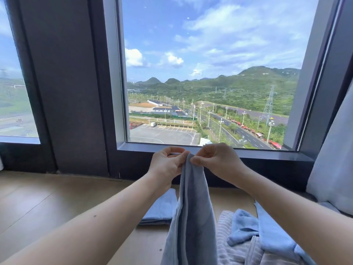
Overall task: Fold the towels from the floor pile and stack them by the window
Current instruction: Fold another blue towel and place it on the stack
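A grey-blue towel [193, 217] hangs lengthwise in front of me, lifted off the floor. My left hand [168, 163] and my right hand [215, 159] both pinch its top edge, close together, just below the window sill [248, 153]. On the wooden floor behind the hanging towel lies a folded light-blue towel [162, 209]. At the lower right is the loose pile [254, 240]: a striped towel, a crumpled blue one and another blue towel.
The big window [210, 73] fills the view ahead, with a dark pillar [63, 83] to its left. A pale curtain [334, 165] hangs at the right edge. Bare wooden floor [47, 203] spreads to the left.
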